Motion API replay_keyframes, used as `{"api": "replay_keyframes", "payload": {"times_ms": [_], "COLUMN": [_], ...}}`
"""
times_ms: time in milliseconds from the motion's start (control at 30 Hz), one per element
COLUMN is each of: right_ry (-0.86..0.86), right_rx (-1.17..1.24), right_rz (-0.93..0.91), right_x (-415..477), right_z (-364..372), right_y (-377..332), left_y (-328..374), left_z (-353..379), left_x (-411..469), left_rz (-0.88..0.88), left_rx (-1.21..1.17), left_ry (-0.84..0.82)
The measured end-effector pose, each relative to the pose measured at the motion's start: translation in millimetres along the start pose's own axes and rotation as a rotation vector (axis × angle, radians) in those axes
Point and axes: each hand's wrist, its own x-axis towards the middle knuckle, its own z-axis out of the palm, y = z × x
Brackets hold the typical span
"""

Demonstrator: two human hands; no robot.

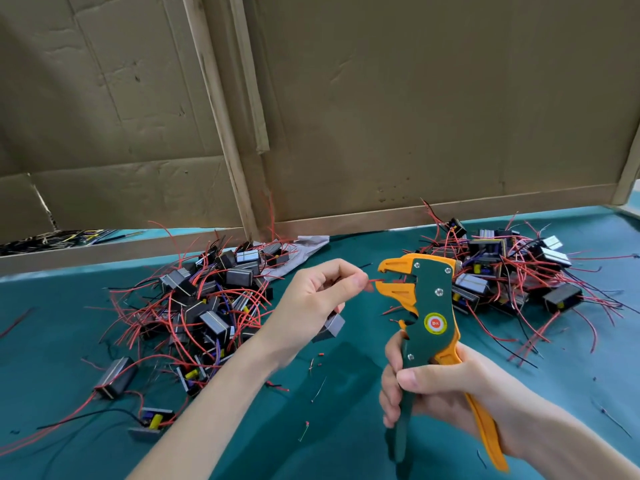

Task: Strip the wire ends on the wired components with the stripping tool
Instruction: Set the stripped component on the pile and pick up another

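My right hand (pixel 446 389) grips the handles of a green and orange stripping tool (pixel 427 306), held upright with its jaws pointing left. My left hand (pixel 318 299) pinches a red wire (pixel 375 280) whose end lies in the tool's jaws. A grey wired component (pixel 330 329) hangs under my left hand, partly hidden by it. One pile of wired components (pixel 207 306) with red and black wires lies on the left of the green mat, and a second pile (pixel 512 275) lies at the right.
A teal mat (pixel 346 427) covers the table. Cardboard walls with wooden battens (pixel 225 126) close off the back. Short cut bits of red insulation (pixel 311 362) lie on the mat between my arms. Two single components (pixel 116 377) lie near the front left.
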Motion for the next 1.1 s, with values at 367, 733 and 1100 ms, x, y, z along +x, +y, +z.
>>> {"api": "replay_keyframes", "payload": {"times_ms": [367, 733, 1100], "right_ry": [0.026, 0.202, 0.385], "right_rx": [-0.131, 0.216, 0.478], "right_rz": [0.072, 0.091, 0.152], "right_x": [-8, 3, 9], "right_z": [4, 20, 3], "right_y": [-3, 9, 6], "left_y": [5, -16, 68], "left_z": [-9, -14, 74], "left_x": [0, 8, 115], "left_rz": [-0.078, -0.077, 0.334], "left_rx": [-0.022, 0.318, 0.17], "left_ry": [-0.113, -0.012, 0.226]}}
